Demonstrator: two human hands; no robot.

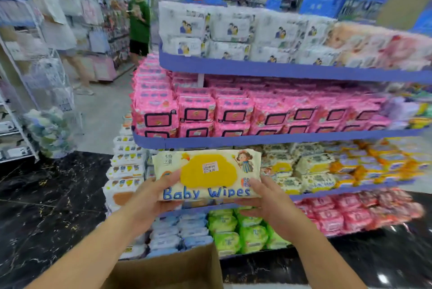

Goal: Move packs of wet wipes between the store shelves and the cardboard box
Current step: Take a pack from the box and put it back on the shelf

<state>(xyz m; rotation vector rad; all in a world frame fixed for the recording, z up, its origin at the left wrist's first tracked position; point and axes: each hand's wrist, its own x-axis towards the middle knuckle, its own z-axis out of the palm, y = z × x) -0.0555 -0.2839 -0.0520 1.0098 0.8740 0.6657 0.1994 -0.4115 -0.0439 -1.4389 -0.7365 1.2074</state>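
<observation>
Plenty of open black marble floor (46, 195) at 9 o'clock. At 12 the blue tiered shelves (257, 141) are jammed tight with pink plastic wipe packs (233, 111), and the brown cardboard box (175, 270) sits at 6.

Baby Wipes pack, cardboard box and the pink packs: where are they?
Baby Wipes pack (198, 177): head view, on its yellow patch.
cardboard box (173, 270): head view, on its brown wall.
pink packs (233, 113): head view, on one pack's front.
</observation>
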